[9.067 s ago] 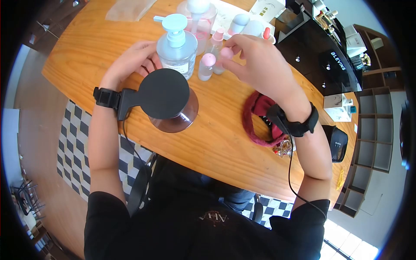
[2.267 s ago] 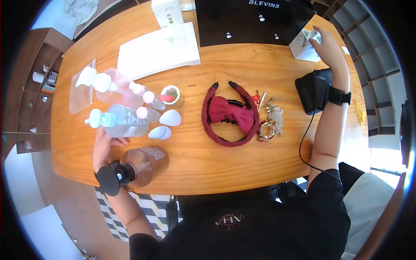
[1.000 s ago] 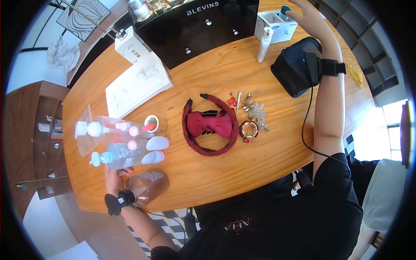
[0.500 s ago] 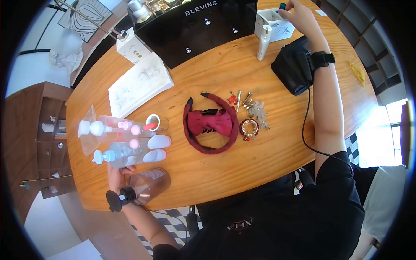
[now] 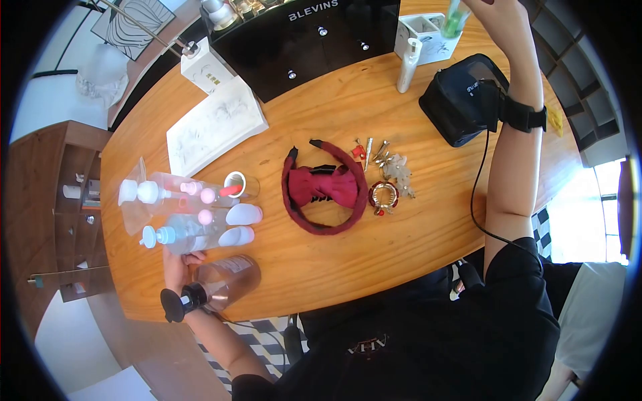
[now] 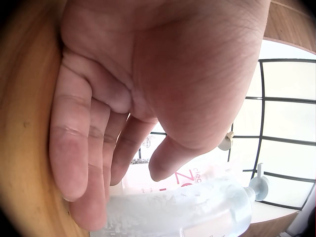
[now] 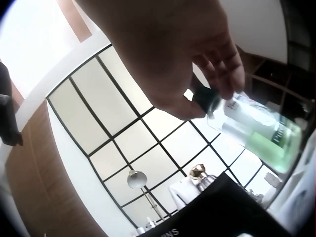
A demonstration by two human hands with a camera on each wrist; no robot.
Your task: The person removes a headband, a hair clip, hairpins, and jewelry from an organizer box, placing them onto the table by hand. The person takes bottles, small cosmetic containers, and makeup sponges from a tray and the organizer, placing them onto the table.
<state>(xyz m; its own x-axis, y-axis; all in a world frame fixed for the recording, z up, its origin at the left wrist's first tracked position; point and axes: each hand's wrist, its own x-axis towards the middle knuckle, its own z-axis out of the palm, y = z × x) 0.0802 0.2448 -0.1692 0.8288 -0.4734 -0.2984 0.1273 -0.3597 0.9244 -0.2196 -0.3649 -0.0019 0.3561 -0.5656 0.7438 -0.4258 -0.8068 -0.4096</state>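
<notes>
My right hand (image 5: pixel 503 23) pinches the dark green cap of a clear bottle (image 7: pixel 256 131) with pale green liquid inside. The bottle (image 5: pixel 455 20) is raised at the right end of a white divided box (image 5: pixel 431 51) and tilts in the right wrist view. In front of that box a slim white pump bottle (image 5: pixel 408 65) stands upright. My left hand (image 6: pixel 163 74) lies with its edge on the wooden table, fingers loosely bent and holding nothing. Beside its fingertips is a clear pump bottle with a light blue top (image 6: pixel 173 212); a brownish pump bottle (image 5: pixel 231 281) stands close to that hand.
A black case (image 5: pixel 461 100) sits under my right forearm. Mid-table lie a dark red headband (image 5: pixel 328 230), a bow clip (image 5: pixel 334 190) and small hair ornaments (image 5: pixel 398 175). Pink-topped bottles, a white cup (image 5: pixel 249 187) and a white flat box (image 5: pixel 217 127) are at the left. A black drawer cabinet (image 5: pixel 307 50) stands behind.
Earlier my right hand was at the pink-topped bottles, then moved to the white box. The white pump bottle now stands outside it. Just now the green-capped bottle has been lifted. My left hand stays put.
</notes>
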